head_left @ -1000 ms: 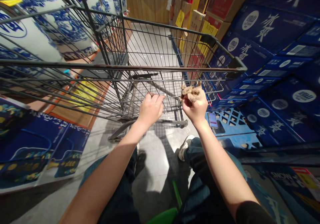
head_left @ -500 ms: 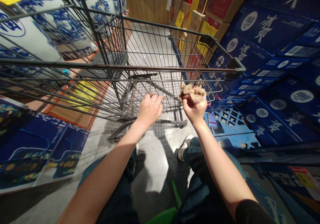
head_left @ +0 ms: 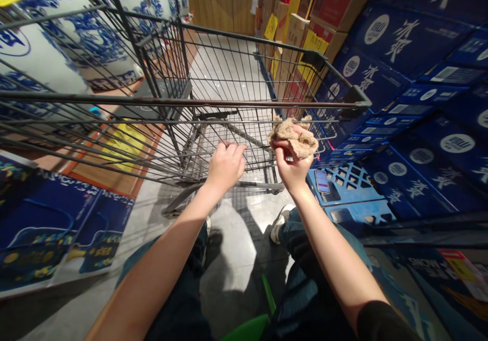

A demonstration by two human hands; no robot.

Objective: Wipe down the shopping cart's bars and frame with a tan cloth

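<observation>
A dark wire shopping cart [head_left: 267, 41] stands right in front of me, its handle bar [head_left: 183, 101] across the view. My left hand [head_left: 225, 167] curls its fingers around the wires of the cart's near wall, low down. To its right, my right hand [head_left: 293, 165] is closed on a crumpled tan cloth [head_left: 295, 136], pressed against the same wire wall just below the handle bar. My knees and one shoe [head_left: 281, 222] show below, on the pale tiled floor.
Blue-and-white ceramic jars [head_left: 72, 41] fill the shelf on the left, with blue printed boxes [head_left: 57, 219] below. Stacked blue cartons [head_left: 412, 76] line the right. A phone [head_left: 323, 181] lies on a blue plastic crate [head_left: 354, 198]. Cardboard boxes [head_left: 301, 26] flank the aisle ahead.
My right hand has lifted the tan cloth a little higher along the cart's wire wall. The left hand keeps its grip on the wires.
</observation>
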